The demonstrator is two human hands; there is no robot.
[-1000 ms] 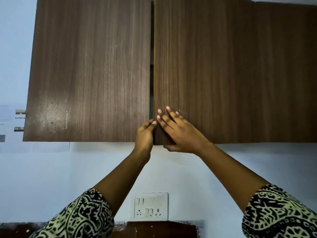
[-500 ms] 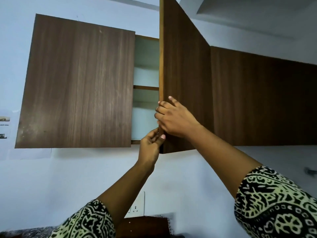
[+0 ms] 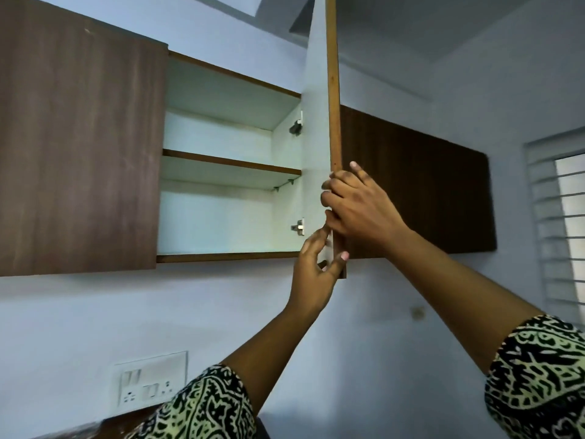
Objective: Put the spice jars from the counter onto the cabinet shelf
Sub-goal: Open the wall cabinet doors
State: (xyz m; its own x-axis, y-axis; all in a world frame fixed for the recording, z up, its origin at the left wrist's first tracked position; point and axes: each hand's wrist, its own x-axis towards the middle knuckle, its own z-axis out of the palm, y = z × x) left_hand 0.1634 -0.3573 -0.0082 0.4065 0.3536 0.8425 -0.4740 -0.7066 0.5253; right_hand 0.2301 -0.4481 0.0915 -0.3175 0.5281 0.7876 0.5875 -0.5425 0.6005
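Note:
A wall cabinet hangs above me with its right door (image 3: 319, 128) swung wide open, edge-on to me. My right hand (image 3: 357, 207) grips that door's free edge, fingers wrapped around it. My left hand (image 3: 316, 267) pinches the door's bottom corner just below. Inside, the white cabinet shows a middle shelf (image 3: 231, 164) and a bottom shelf (image 3: 228, 256), both bare. No spice jars or counter top are in view.
The cabinet's left door (image 3: 79, 141) is shut. A darker cabinet front (image 3: 418, 191) runs to the right behind the open door. A window with bars (image 3: 560, 223) is at far right. A switch and socket plate (image 3: 148, 383) sits on the wall below.
The right door went from shut to fully open, pulled outward by both hands. My view tilted up and left, revealing the two bare shelves.

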